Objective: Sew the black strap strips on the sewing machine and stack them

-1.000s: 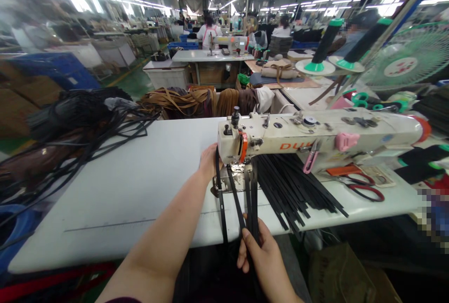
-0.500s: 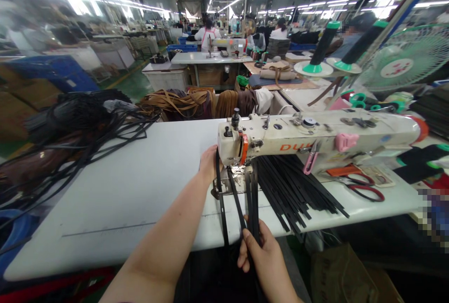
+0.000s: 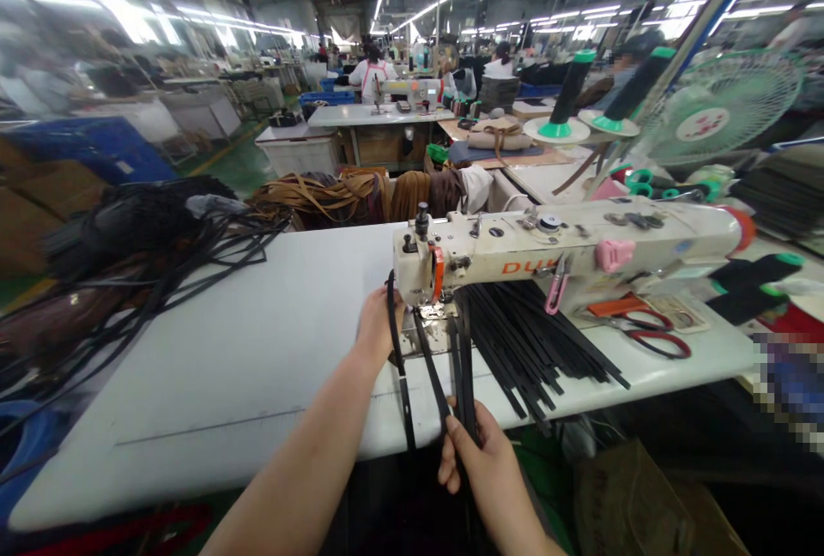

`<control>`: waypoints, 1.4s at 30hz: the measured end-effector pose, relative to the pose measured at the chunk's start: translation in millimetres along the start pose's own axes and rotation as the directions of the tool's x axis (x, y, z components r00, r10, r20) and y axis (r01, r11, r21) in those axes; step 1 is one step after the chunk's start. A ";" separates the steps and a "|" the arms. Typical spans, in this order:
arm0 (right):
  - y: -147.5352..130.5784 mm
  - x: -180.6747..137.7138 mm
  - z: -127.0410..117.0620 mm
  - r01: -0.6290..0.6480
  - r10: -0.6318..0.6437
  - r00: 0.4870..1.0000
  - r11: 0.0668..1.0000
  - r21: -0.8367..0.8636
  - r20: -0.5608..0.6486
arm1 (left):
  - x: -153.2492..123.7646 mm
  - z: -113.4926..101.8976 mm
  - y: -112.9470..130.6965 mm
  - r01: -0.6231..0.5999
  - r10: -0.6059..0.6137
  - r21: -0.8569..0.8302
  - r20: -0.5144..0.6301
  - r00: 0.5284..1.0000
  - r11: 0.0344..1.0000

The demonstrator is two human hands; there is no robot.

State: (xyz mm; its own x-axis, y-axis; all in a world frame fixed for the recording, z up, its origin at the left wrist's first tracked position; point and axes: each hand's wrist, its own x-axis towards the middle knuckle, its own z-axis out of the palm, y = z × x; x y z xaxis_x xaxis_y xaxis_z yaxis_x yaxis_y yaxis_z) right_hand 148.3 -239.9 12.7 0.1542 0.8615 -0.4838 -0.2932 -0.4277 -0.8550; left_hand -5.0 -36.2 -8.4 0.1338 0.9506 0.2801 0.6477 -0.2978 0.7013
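Observation:
A cream sewing machine [image 3: 566, 247] stands on the white table [image 3: 245, 341]. My left hand [image 3: 378, 320] is at the left of the machine's head, closed on a black strap [image 3: 400, 376] that hangs down over the table's front edge. My right hand [image 3: 482, 466] is below the table edge, fingers pinched on several black straps [image 3: 460, 376] that run up to the needle plate [image 3: 434, 329]. A fanned pile of black straps [image 3: 541, 341] lies under the machine's arm.
A tangle of black cords [image 3: 142, 247] covers the table's left end. Brown straps [image 3: 335, 191] are heaped behind the table. Red-handled scissors [image 3: 650, 337] lie at the right, with thread cones [image 3: 566, 93] and a green fan [image 3: 721, 114] behind. People work at far tables.
My left hand has drawn back a little from the machine head toward me. The view has tipped slightly; my right hand keeps its grip on the straps.

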 end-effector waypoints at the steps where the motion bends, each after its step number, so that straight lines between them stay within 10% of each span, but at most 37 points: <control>1: 0.2 -1.1 -0.4 0.002 -0.002 1.000 1.000 -0.002 0.000 | -9.5 0.8 0.1 -0.032 0.032 0.003 -0.024 0.999 0.999; 10: 2.9 -10.1 -11.9 -0.018 0.018 0.999 1.000 -0.003 0.043 | -72.6 -5.4 16.3 -0.259 0.241 0.186 0.112 0.964 0.948; 42: -5.4 -17.3 -30.6 -0.055 0.058 0.998 0.993 0.102 -0.028 | -70.2 -6.2 18.6 -0.238 0.217 0.179 0.129 0.968 0.954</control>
State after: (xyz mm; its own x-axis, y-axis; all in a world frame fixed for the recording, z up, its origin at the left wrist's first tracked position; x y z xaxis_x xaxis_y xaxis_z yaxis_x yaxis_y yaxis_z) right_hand 176.1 -260.9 20.0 0.1630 0.8273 -0.5375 -0.3955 -0.4443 -0.8038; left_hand -6.9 -109.1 -11.0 0.3670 0.8663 0.3388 0.7209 -0.4951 0.4850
